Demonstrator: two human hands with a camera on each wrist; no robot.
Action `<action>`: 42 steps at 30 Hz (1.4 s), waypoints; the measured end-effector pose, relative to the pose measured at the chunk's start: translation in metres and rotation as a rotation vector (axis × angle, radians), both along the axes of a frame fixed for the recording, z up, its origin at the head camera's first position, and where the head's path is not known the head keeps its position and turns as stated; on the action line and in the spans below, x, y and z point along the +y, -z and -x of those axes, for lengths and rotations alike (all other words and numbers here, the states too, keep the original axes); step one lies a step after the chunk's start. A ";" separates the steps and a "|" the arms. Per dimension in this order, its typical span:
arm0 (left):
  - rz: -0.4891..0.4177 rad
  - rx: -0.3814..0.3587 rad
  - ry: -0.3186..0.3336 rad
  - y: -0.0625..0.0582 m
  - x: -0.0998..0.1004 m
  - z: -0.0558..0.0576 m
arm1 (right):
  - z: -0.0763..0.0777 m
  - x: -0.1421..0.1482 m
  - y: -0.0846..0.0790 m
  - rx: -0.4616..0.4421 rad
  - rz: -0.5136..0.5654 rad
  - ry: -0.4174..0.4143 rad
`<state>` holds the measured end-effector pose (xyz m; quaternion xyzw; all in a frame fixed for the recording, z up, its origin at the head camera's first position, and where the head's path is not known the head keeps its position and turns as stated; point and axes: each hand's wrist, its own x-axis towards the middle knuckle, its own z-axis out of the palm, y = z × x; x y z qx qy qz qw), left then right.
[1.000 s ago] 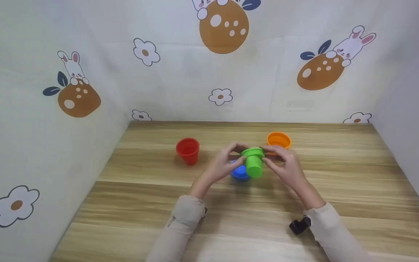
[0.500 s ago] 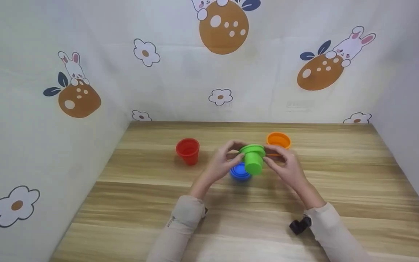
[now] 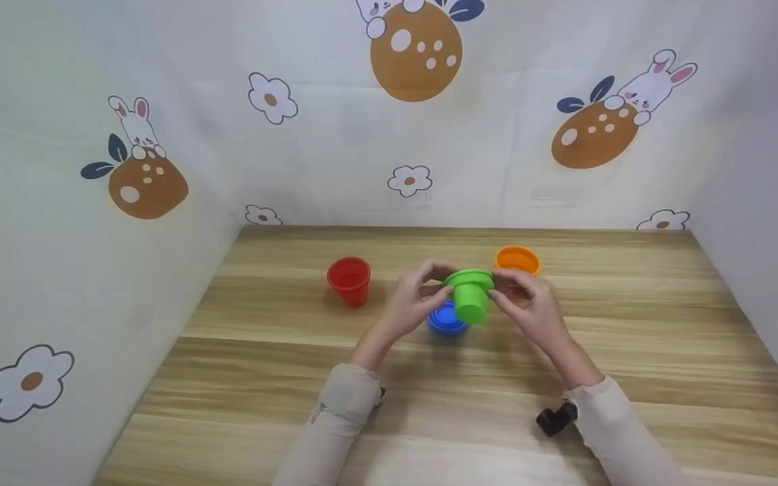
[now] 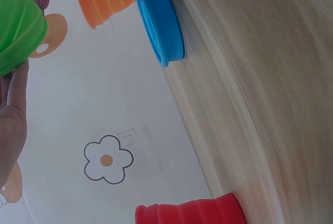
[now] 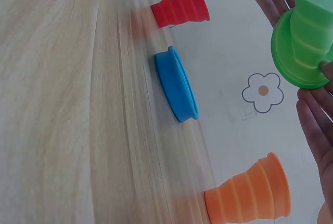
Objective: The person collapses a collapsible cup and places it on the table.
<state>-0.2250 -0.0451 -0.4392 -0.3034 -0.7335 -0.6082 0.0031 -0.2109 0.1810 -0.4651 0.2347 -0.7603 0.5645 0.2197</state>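
Note:
Between both hands, above the table, is a green collapsible cup [image 3: 471, 297] with its rim partly folded and its narrow base tilted toward me. My left hand [image 3: 415, 302] grips its left side by the rim, thumb in front. On the opposite side my right hand [image 3: 534, 307] pinches the rim between thumb and fingers. Under the green cup, a blue collapsible cup [image 3: 446, 320] sits folded flat on the table; the green one hides part of it in the head view. The right wrist view shows the green cup's ridged body [image 5: 312, 26] standing out from its wide rim.
An extended red cup [image 3: 349, 280] stands upright to the left. Behind my right hand is an extended orange cup [image 3: 517, 260], partly covered by that hand. A patterned cloth [image 3: 335, 148] hangs along the wooden table's [image 3: 456, 418] back edge.
The green cup has risen slightly, and its lower end has tipped a little upward. More of the blue cup shows beneath it. Both hands keep their hold.

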 end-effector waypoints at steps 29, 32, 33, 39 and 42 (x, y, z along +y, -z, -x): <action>0.187 -0.062 0.010 0.001 0.003 0.001 | 0.008 0.003 0.009 0.189 -0.144 0.019; 0.199 -0.061 0.008 0.002 0.003 0.001 | 0.009 0.004 0.011 0.212 -0.158 0.004; 0.203 -0.063 0.005 0.003 0.004 0.001 | 0.009 0.004 0.011 0.216 -0.164 0.000; 0.233 -0.060 0.001 0.003 0.005 0.001 | 0.009 0.005 0.012 0.229 -0.214 0.019; 0.246 -0.063 0.004 0.003 0.005 0.002 | 0.010 0.004 0.012 0.245 -0.236 0.032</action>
